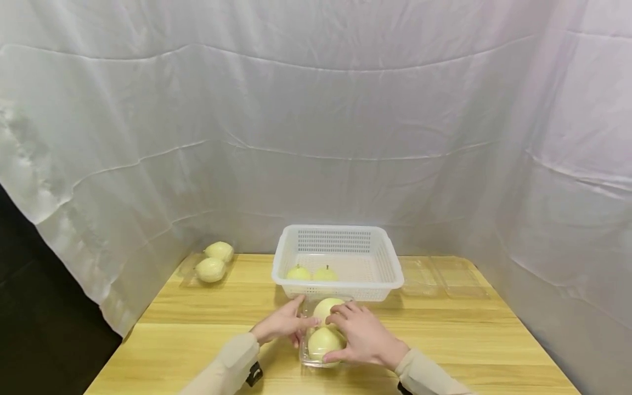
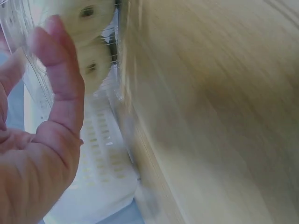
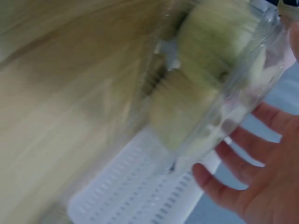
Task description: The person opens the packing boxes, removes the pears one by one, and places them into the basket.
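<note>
In the head view, a clear plastic box (image 1: 312,363) holding two pale yellow pears (image 1: 326,343) sits in front of me. My left hand (image 1: 285,322) grips its left edge, thumb over the rim and fingers along the outer side; the left wrist view has these fingers (image 2: 65,93) bent against the clear wall. Over the right side of the box spreads my right hand (image 1: 367,334), fingertips by the rear pear, thumb beside the front one. In the right wrist view, its spread fingers (image 3: 247,168) lie right at the box's upper edge.
A white perforated basket (image 1: 340,285) with two pears (image 1: 325,273) stands just behind the box. At the far left, two more pears (image 1: 210,270) lie in a clear box. Empty clear boxes (image 1: 459,277) lie at the right rear. Pale curtains surround the wooden table (image 1: 469,340).
</note>
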`<state>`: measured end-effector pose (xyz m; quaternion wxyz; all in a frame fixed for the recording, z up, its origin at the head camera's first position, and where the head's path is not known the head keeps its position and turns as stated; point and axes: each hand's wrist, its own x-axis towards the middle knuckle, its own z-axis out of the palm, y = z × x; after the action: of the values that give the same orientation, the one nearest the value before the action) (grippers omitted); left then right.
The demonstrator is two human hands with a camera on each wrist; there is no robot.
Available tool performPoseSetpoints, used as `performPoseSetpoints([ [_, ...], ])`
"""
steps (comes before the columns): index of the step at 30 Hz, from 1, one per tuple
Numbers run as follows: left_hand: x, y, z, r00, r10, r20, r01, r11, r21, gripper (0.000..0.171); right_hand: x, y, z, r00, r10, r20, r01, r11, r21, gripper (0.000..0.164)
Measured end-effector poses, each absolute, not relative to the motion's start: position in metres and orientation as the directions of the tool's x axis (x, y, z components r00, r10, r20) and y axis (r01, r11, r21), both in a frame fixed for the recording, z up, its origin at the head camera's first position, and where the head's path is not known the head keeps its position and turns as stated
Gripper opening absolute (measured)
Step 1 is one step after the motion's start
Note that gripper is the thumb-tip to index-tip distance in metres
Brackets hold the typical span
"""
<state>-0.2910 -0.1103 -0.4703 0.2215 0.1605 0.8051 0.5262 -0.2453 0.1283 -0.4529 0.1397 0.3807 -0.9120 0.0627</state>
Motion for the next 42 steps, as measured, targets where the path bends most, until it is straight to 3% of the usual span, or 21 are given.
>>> performPoseSetpoints([
  [4, -0.289, -0.116, -0.470, -0.838, 0.514, -0.182, 0.054, 0.410, 0.911, 0.097, -0.238, 0.123, -0.450, -0.707, -0.673, 0.218, -0.688, 0.725, 0.007, 0.087],
  [9, -0.287, -0.128, -0.469, -0.795, 0.585, -0.164, 0.114, 0.408, 0.906, 0.093, -0.234, 0.116, -0.445, -0.738, -0.659, 0.144, -0.669, 0.743, -0.030, 0.092],
  [17, -0.281, -0.143, -0.473, -0.673, 0.721, -0.164, 0.169, 0.366, 0.915, 0.114, -0.237, 0.101, -0.430, -0.750, -0.661, 0.022, -0.661, 0.750, -0.029, 0.093],
  [27, -0.266, -0.148, -0.473, -0.678, 0.725, -0.120, 0.278, 0.405, 0.871, 0.115, -0.241, 0.088, -0.426, -0.779, -0.626, -0.027, -0.626, 0.779, 0.020, 0.092],
  [37, -0.254, -0.149, -0.472, -0.725, 0.684, -0.080, 0.226, 0.346, 0.910, 0.090, -0.244, 0.092, -0.429, -0.775, -0.631, 0.013, -0.631, 0.775, -0.029, 0.094],
  [42, -0.251, -0.147, -0.474, -0.727, 0.683, -0.066, 0.145, 0.248, 0.958, 0.065, -0.243, 0.093, -0.431, -0.782, -0.623, 0.019, -0.623, 0.781, -0.037, 0.094],
])
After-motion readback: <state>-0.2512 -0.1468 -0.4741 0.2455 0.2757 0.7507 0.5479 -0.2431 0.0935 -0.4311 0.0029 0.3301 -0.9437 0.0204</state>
